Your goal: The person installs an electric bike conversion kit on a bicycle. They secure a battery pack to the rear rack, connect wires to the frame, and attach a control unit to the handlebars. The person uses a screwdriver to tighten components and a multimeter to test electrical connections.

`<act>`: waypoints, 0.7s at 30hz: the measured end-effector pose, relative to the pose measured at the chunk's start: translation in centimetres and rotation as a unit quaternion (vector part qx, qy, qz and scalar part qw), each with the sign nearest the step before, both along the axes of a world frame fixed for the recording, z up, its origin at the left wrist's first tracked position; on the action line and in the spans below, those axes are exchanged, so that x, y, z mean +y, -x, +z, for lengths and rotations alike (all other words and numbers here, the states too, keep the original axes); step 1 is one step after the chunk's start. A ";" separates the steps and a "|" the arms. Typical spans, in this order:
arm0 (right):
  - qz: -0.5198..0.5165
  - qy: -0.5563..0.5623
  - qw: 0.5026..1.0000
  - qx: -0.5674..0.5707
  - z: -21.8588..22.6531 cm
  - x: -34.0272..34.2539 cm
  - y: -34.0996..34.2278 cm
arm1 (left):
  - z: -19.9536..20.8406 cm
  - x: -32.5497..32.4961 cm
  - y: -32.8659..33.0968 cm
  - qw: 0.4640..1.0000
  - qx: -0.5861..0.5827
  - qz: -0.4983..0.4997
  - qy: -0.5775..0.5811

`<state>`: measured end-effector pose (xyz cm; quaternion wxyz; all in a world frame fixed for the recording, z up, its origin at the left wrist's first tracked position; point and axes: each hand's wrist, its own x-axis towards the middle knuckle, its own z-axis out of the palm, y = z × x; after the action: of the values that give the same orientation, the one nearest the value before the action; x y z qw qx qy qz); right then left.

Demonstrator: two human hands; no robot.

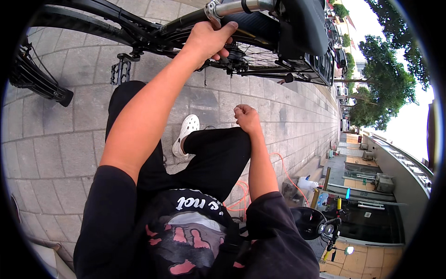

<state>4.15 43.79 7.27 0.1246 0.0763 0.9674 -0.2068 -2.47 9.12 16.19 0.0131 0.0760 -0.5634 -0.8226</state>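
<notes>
My left hand (211,41) reaches up to the black bicycle (162,32), just under the seat post clamp (212,11) and beside the rear wheel. Its thumb points right and its fingers curl under. What they close on is hidden between the hand and the dark frame parts. My right hand (247,119) hangs over my bent knee, away from the bicycle, with its fingers curled together. Whether anything small sits inside it does not show. To the right of my left hand are the silver seat post (239,6) and the black saddle (306,25).
A pedal (121,69) juts from the bicycle at the left, near my knee. A rear rack (316,67) extends to the right. An orange cable (284,163) runs over the grey paving (60,153). A white jug (306,182) and a parked scooter (311,223) stand at the right.
</notes>
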 end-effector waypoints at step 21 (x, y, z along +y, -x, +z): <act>0.011 -0.041 0.998 0.052 0.9 -0.5 -2.5 | 0.2 -3.1 -1.8 0.814 0.147 0.251 0.504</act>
<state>6.62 43.24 8.21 0.0731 0.0603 0.9810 -0.1693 -0.66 6.01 16.42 0.3377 0.0759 -0.8517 -0.3935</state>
